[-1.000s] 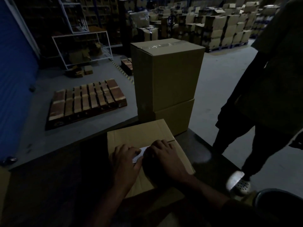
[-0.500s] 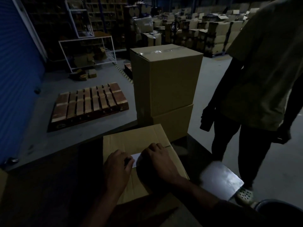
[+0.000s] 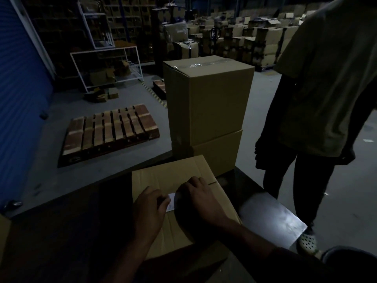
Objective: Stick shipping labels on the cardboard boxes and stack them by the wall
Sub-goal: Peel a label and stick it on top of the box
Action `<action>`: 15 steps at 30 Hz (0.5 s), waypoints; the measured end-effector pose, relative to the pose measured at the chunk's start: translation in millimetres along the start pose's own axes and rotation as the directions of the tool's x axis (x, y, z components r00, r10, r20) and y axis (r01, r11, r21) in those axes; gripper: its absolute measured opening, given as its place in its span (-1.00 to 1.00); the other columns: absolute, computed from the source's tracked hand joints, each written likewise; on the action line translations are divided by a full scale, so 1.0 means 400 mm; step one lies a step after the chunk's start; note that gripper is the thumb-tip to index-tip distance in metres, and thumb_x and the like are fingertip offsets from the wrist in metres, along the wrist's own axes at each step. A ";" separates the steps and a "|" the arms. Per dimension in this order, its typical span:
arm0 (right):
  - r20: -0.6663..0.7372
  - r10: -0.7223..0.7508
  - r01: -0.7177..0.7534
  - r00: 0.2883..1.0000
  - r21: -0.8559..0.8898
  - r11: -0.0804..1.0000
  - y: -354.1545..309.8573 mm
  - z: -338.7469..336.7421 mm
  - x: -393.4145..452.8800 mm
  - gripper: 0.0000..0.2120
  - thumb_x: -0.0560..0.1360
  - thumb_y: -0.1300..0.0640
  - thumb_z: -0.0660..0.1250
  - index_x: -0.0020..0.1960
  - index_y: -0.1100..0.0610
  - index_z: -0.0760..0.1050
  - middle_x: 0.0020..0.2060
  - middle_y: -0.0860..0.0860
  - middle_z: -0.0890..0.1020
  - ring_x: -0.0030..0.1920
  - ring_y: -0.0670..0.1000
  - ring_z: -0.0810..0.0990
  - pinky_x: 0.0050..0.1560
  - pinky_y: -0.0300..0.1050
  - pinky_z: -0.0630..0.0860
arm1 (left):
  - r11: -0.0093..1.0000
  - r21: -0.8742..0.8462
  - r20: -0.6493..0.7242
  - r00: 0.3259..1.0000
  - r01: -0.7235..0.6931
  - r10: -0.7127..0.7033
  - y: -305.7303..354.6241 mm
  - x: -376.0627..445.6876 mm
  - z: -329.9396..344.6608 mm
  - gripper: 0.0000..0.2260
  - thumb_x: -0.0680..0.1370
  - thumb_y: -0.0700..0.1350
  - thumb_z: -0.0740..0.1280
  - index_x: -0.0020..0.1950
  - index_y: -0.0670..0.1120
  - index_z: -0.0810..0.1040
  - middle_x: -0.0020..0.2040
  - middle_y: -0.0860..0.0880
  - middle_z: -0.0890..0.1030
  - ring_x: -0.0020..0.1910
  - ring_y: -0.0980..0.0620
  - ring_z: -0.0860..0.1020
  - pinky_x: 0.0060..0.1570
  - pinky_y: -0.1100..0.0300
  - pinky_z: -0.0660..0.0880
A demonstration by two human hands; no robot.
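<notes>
A flat-topped cardboard box (image 3: 173, 174) lies on the dark table (image 3: 61, 231) in front of me. A small white shipping label (image 3: 171, 202) sits on its top, mostly hidden between my hands. My left hand (image 3: 149, 209) has curled fingers at the label's left edge and seems to pinch it. My right hand (image 3: 202, 199) rests over the label's right side, bent fingers touching the box top. Behind the table stand two stacked boxes, a tall taped one (image 3: 208, 99) on a lower one (image 3: 216, 152).
Another person (image 3: 318, 99) stands close on the right of the table's shiny corner (image 3: 271, 217). A wooden pallet (image 3: 110, 129) lies on the floor at left, near the blue wall (image 3: 20, 99). A white rack (image 3: 106, 68) and many stacked boxes fill the back.
The label, lifted and tilted between my hands a second ago, now lies flatter on the box. The person on the right has stepped closer to the table.
</notes>
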State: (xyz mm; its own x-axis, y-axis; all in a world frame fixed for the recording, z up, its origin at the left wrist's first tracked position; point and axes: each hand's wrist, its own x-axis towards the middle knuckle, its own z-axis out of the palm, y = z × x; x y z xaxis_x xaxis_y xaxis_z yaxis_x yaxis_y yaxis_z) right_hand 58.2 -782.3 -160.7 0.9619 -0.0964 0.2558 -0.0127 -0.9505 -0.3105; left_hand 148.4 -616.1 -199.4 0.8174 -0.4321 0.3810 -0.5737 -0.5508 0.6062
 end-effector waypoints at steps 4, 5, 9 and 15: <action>0.041 0.038 -0.038 0.998 -0.021 0.999 0.005 0.003 0.012 -0.61 0.57 -0.12 0.30 0.30 0.08 0.50 0.22 0.05 0.50 0.20 0.08 0.40 0.19 -0.04 0.37 | 0.999 -0.005 -0.016 0.999 0.032 -0.032 -0.009 -0.001 0.015 -0.88 0.56 -0.09 0.49 0.07 -0.05 0.72 -0.02 0.08 0.52 -0.12 0.07 0.58 -0.12 0.01 0.61; 0.028 0.048 -0.048 0.998 -0.006 0.999 0.004 0.004 0.014 -0.63 0.57 -0.11 0.29 0.27 0.08 0.51 0.21 0.05 0.51 0.19 0.06 0.40 0.18 -0.06 0.36 | 1.000 0.012 -0.013 1.000 0.028 -0.027 -0.006 -0.001 0.017 -0.87 0.57 -0.06 0.48 0.09 -0.05 0.72 -0.02 0.08 0.51 -0.11 0.06 0.57 -0.12 0.01 0.61; -0.012 0.024 -0.024 1.000 -0.014 1.000 0.009 0.017 0.014 -0.70 0.59 0.00 0.26 0.28 0.04 0.53 0.19 0.02 0.52 0.17 0.07 0.42 0.14 -0.01 0.38 | 0.999 0.045 -0.009 1.000 -0.003 0.004 -0.006 -0.001 0.020 -0.87 0.57 0.01 0.47 0.06 0.01 0.74 -0.06 0.11 0.48 -0.12 0.07 0.55 -0.17 0.00 0.60; -0.042 0.057 -0.056 0.997 0.032 0.998 0.018 0.027 0.011 -0.77 0.51 -0.13 0.28 0.03 -0.02 0.57 -0.01 -0.06 0.54 0.03 0.00 0.42 0.04 0.05 0.45 | 0.993 0.088 -0.004 0.997 -0.074 0.074 -0.001 0.001 0.025 -0.97 0.55 -0.10 0.49 -0.01 -0.01 0.69 -0.06 0.08 0.53 -0.05 0.02 0.53 -0.16 0.03 0.54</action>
State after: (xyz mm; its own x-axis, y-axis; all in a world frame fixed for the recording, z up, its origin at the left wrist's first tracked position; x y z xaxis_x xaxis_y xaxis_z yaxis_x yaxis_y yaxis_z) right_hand 65.3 -786.4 -171.9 0.9474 -0.1627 0.2757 -0.0576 -0.9338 -0.3533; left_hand 148.3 -623.1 -206.3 0.7727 -0.4686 0.4281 -0.6347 -0.5781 0.5127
